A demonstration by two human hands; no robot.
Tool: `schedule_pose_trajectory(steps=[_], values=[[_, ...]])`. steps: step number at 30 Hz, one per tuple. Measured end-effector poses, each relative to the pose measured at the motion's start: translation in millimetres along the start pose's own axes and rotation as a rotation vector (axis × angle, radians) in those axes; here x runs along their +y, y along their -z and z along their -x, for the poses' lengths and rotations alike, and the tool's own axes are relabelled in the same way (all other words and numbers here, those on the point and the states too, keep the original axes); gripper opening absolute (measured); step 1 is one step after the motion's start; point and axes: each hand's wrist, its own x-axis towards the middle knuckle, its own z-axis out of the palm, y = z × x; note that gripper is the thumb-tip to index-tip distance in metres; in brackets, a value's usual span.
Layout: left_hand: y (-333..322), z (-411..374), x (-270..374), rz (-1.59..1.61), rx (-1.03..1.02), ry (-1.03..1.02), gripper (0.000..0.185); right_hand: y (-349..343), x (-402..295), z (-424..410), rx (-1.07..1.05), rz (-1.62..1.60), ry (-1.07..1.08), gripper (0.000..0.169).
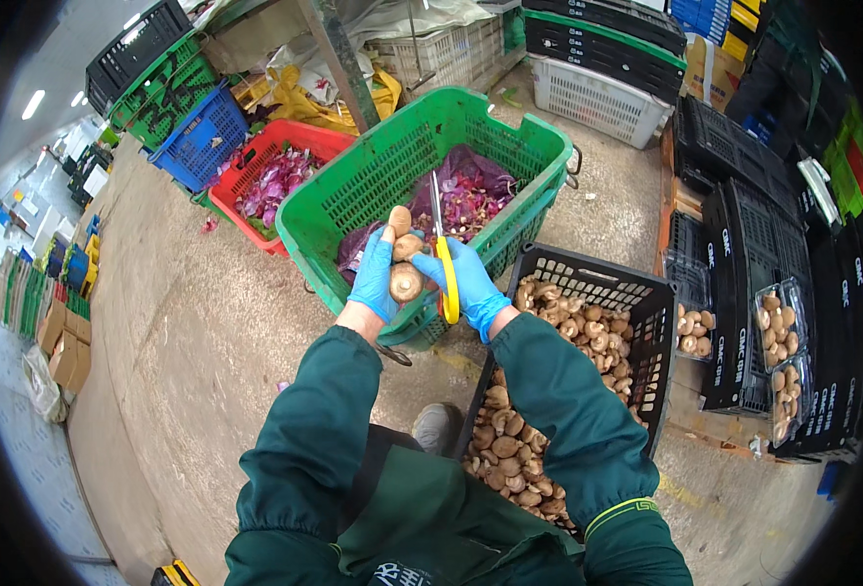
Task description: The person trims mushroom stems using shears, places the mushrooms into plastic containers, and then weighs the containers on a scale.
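Note:
Several brown mushrooms (406, 282), shiitake by their look, lie in my gloved left hand (377, 277), held over the near rim of a green plastic crate (373, 157). My right hand (468, 282), also in a blue glove, holds yellow-handled scissors (447, 282) with the blades pointing up and away from me. Its fingertips reach to the mushrooms, and whether they also grip one cannot be told. Inside the green crate, a purple mesh bag (460, 165) lies with purple-red scraps and small pale bits. To my right, a black plastic crate (651, 351) is filled with loose mushrooms (508, 447).
A red crate (255, 146) of purple peelings stands left of the green crate, near stacked blue (204, 135) and green crates. On the right, clear packs of mushrooms (777, 329) rest by black crates (753, 242) on a wooden pallet. A white crate (600, 99) stands behind.

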Motion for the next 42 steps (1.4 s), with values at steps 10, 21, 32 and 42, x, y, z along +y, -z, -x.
schedule_pose_trajectory(steps=[10,21,32,42], values=[[16.8,-10.6,-3.1,-0.032,0.014,0.076,0.041,6.1,-1.4,-7.2,-0.009,0.106,0.098,0.044],[22.3,-5.6,10.4,0.099,-0.111,0.100,0.035,25.1,-17.5,-15.9,-0.075,0.270,0.343,0.054],[4.8,3.9,13.4,0.048,-0.202,0.458,0.052,33.1,-33.1,-16.9,-0.160,0.463,0.401,0.057],[15.8,-4.6,16.6,-0.002,-0.074,0.080,0.048,39.2,-38.9,20.7,-0.041,0.848,0.358,0.073]])
